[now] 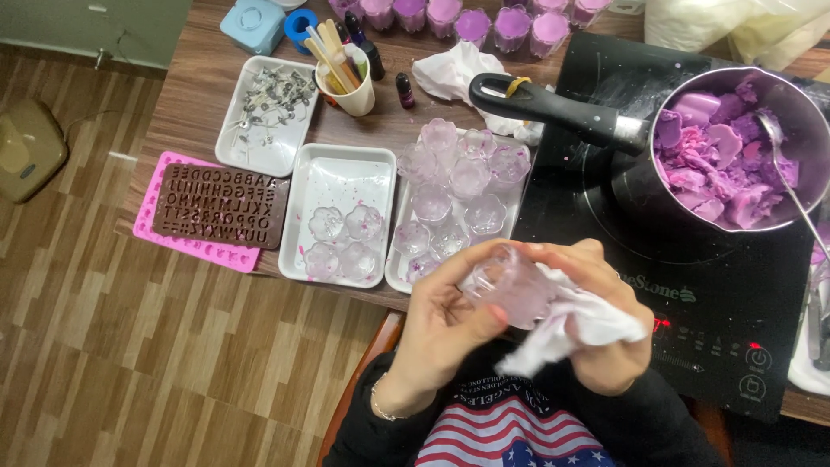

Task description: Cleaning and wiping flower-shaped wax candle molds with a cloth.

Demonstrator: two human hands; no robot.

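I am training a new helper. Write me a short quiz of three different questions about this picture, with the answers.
1. True or false: the left hand holds a clear glass cup.
2. What does the right hand press against the cup? A) a spoon B) a white tissue C) a brush
3. What colour are the wax chunks in the saucepan?

Key
1. True.
2. B: the white tissue.
3. Purple.
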